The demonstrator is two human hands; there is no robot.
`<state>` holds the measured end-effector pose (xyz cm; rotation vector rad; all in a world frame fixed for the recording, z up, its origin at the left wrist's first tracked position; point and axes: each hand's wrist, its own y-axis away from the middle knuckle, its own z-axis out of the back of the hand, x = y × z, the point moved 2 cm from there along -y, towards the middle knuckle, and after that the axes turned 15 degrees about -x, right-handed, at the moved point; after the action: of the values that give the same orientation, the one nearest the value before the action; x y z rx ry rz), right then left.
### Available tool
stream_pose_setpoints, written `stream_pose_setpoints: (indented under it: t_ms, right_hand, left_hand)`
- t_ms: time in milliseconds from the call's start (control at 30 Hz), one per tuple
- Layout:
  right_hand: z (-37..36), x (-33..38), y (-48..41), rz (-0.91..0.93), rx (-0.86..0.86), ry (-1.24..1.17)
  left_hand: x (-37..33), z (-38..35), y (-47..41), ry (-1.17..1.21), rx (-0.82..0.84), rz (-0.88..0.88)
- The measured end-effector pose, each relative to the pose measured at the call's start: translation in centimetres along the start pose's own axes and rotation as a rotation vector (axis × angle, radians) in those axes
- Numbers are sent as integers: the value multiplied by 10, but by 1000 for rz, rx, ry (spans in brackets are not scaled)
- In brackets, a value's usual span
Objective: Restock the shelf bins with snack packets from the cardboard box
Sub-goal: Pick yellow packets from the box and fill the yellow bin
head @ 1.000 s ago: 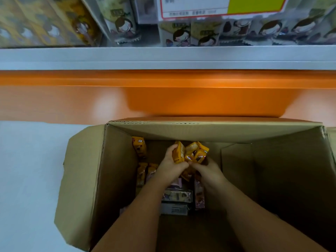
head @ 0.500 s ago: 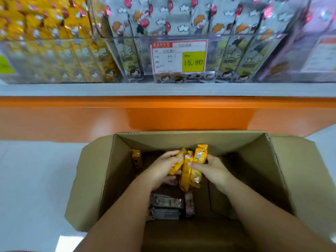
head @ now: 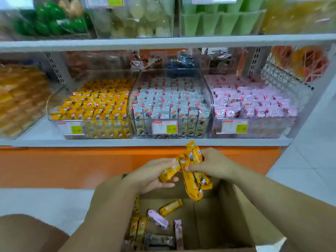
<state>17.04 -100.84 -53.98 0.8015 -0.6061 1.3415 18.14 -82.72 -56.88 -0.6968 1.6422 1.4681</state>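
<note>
The left hand (head: 151, 176) and right hand (head: 212, 166) each keep a closed grip on the yellow packets (head: 192, 175) above the cardboard box (head: 236, 206), long axes steeply tilted, with the matching yellow bin (head: 94, 106) ahead and leftward, nearer the left hand.

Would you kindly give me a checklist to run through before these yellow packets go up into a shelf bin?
1. Grip on the yellow packets: ok; the right hand holds the bunch, the left hand holds one end.
2. Bunch is one kind: ok, all that shows is yellow.
3. Matching bin found: ok; the yellow bin stands left of the grey bin.
4. Room in the yellow bin: cannot tell; its rows look closely packed.
5. Way up to it free: ok, nothing shows between.
6. Is the cardboard box emptied: not ok; loose packets lie inside.
</note>
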Motion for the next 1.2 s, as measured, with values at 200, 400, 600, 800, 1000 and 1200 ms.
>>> stream_pose_setpoints:
  t_ms: [200,400,600,800,1000,1200]
  right_hand:
    - [53,42,18,114,-118,-210]
    - [64,51,13,68,-223,-471]
    - [60,56,10,88,-266,-526]
    - [55,59,7,104,-320,-560]
    - [48,59,9,134,-323,-555]
    - [47,61,11,212,-346,-506]
  left_hand:
    - [-58,-12,40,73,8,-199]
    - [-84,-13,47,-162,-123,-465]
    - [-82,-18,37,-172,-126,-497]
    - [-84,-21,37,-165,-186,-552]
    - [-77,-22,38,-174,-198,-589]
    - [-85,-16,42,-195,-169,-547]
